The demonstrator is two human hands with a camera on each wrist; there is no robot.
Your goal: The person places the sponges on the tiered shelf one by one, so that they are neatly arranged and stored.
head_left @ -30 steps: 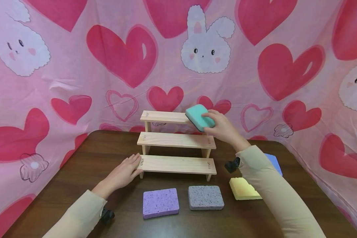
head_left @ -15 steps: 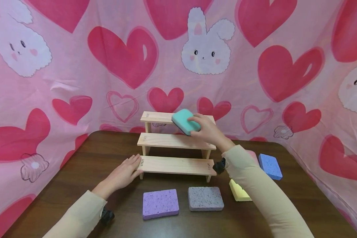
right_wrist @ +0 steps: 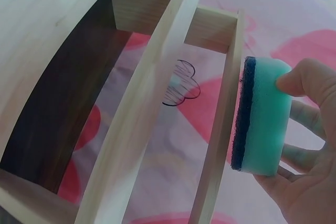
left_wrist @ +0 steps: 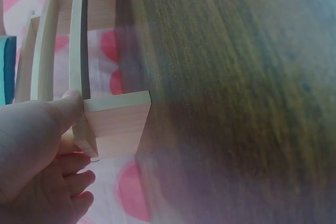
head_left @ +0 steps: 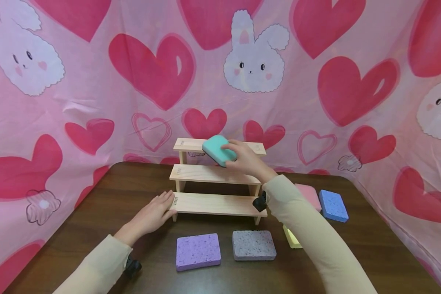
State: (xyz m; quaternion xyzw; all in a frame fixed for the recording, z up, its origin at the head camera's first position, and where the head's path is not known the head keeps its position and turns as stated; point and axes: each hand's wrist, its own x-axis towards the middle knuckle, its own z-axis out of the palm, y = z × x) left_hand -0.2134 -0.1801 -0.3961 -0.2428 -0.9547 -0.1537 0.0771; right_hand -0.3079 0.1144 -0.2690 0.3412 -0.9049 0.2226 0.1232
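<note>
Teal sponge [right_wrist: 269, 119], dark-backed, perhaps navy.

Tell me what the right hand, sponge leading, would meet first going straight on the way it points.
The top wooden shelf, most likely: in the right wrist view, the teal sponge in the right hand faces it across a slim gap. Depth is unclear, so it might pass above.

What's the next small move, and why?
Probably ease the teal sponge down flat onto the top shelf. The right hand holds it close to that board, about midway along, dark side facing the wood; contact isn't clear. The left hand touches the bottom step at its left end.
</note>
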